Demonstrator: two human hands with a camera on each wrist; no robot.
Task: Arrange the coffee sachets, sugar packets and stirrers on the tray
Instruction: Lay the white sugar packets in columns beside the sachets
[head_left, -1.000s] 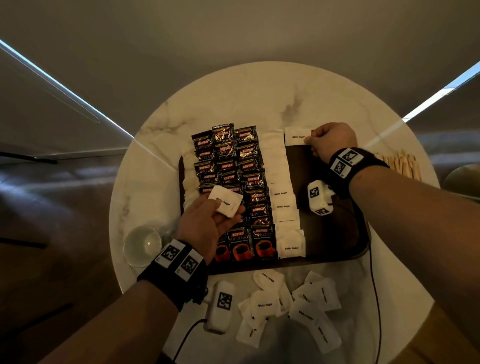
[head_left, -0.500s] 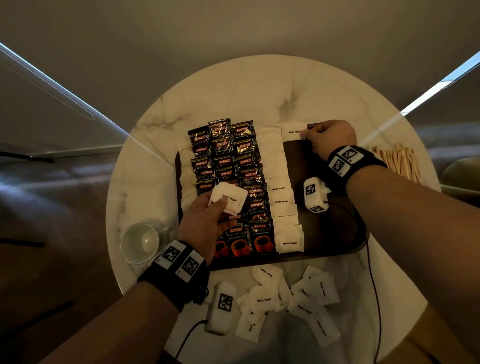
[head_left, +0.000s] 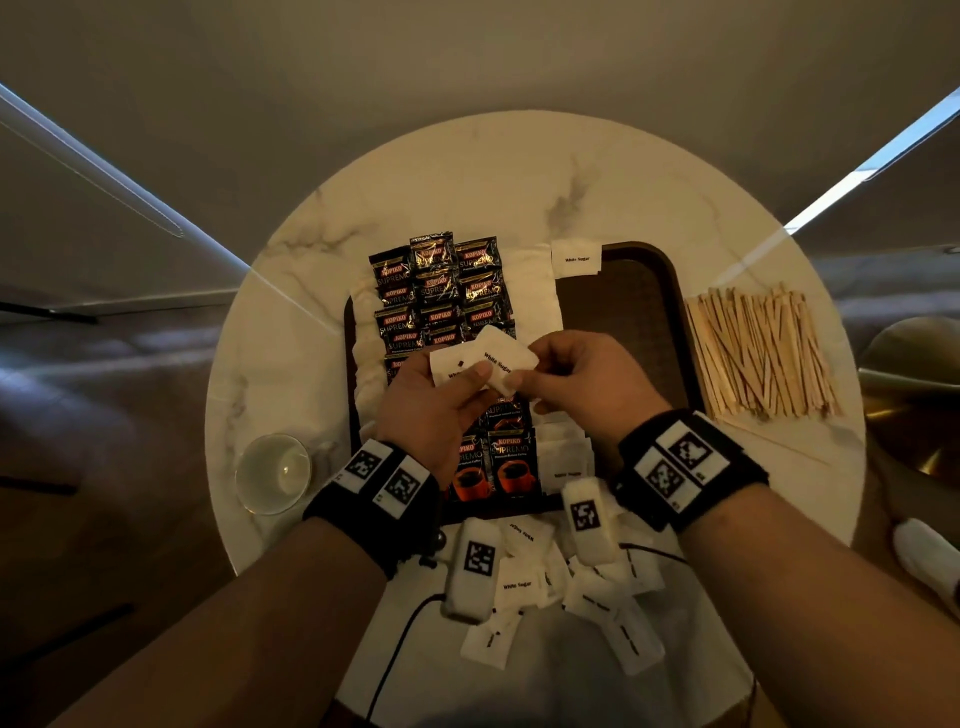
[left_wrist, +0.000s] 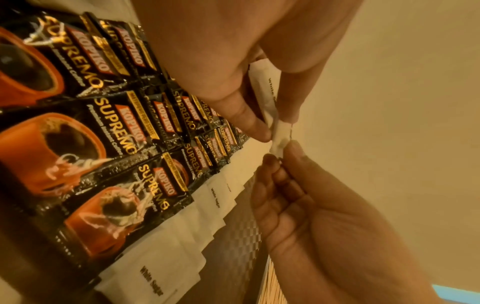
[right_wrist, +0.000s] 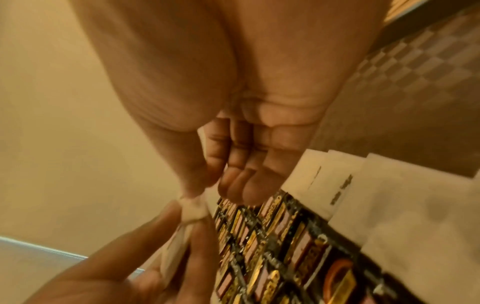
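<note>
Right hand (head_left: 582, 384) now apparently on left's packet (head_left: 501, 364)

Your left hand (head_left: 434, 410) and right hand (head_left: 584, 387) cover the middle of the black-and-orange coffee sachet rows (head_left: 441, 291) on the dark brown tray (head_left: 618, 322). The white paper sugar packets (head_left: 485, 364) they pinch overlap, so you can't count them. The right wrist view is blurred.

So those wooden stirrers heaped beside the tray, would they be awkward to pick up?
Probably a bit. The wooden stirrers look thin and flat, so likely light and stiff, hard to lift off the marble table singly. They lie loosely crisscrossed, so a push would likely scatter them, not roll them. A bunched grab seems easier.
</note>
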